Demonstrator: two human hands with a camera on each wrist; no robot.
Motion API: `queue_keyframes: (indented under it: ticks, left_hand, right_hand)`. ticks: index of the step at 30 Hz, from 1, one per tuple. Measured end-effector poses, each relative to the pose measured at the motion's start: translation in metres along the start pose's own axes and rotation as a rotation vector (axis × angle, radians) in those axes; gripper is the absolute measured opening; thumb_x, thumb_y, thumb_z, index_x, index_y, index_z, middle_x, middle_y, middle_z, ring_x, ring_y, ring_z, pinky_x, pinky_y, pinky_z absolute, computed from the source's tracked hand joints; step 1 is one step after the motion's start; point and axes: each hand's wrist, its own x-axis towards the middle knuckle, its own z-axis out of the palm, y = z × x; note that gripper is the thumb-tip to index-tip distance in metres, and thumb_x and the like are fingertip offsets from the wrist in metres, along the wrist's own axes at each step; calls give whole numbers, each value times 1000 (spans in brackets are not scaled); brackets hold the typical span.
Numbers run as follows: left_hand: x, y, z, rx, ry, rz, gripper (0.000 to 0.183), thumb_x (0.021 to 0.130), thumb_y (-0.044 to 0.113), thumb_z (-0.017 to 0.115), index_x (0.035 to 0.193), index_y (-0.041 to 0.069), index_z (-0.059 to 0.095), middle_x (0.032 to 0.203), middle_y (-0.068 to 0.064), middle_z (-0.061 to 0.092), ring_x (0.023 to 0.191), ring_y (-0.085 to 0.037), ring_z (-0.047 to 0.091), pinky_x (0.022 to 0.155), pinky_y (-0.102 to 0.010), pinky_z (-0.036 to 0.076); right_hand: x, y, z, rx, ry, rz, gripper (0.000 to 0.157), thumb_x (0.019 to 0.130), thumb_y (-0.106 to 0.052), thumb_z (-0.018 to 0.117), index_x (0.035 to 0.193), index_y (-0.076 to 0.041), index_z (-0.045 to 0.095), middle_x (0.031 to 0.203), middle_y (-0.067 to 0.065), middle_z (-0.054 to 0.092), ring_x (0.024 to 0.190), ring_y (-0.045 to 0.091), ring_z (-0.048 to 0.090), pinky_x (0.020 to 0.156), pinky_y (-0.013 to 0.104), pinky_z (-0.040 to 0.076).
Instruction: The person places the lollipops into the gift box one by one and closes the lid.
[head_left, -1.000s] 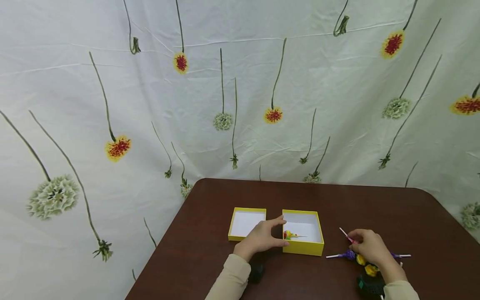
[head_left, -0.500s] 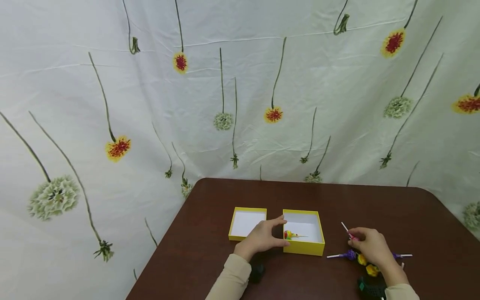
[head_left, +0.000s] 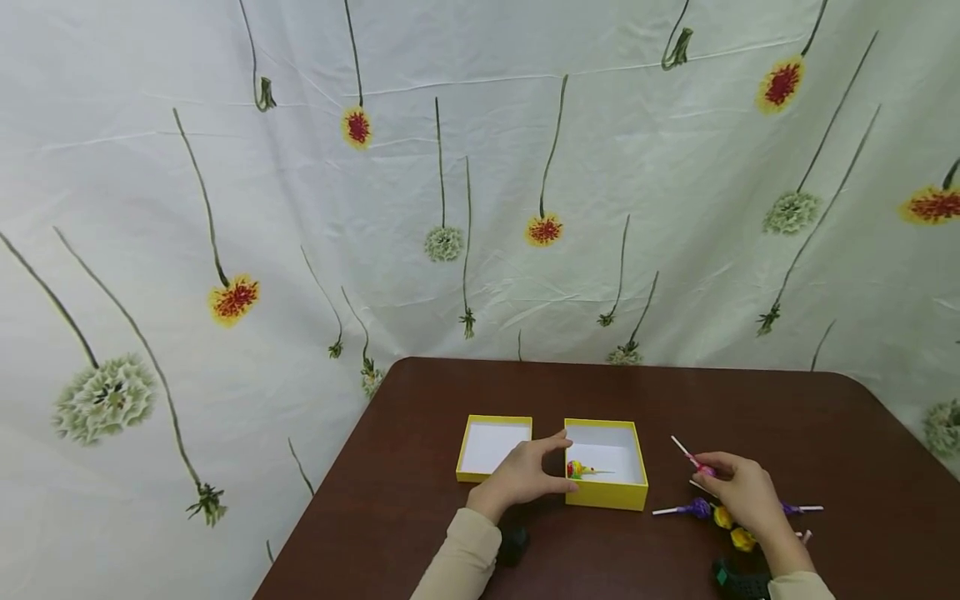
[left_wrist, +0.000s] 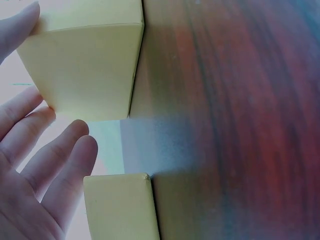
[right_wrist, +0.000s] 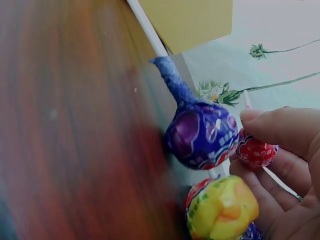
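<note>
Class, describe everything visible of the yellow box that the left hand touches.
The yellow box is open-topped, yellow outside and white inside, with flat walls; it looks like smooth cardboard. It stands upright on the dark brown table, to the right of a shallow yellow lid. One lollipop in a red, yellow and green wrapper lies inside by the left wall, its stick pointing right. The left hand spans that wall, thumb at the near corner.
</note>
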Motion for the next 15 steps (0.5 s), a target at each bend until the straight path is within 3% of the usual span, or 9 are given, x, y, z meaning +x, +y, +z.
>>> queue_keyframes:
  ticks: [15]
  left_hand:
    - [2, -4, 1, -6, 3, -6, 69, 85, 38, 80, 146, 18, 53, 161, 6, 38, 146, -25, 41, 114, -46, 42]
  right_hand:
    - [4, -16, -4, 77, 81, 76, 26, 86, -16, 79, 102, -1, 66, 105, 21, 76, 94, 31, 72, 61, 19, 48]
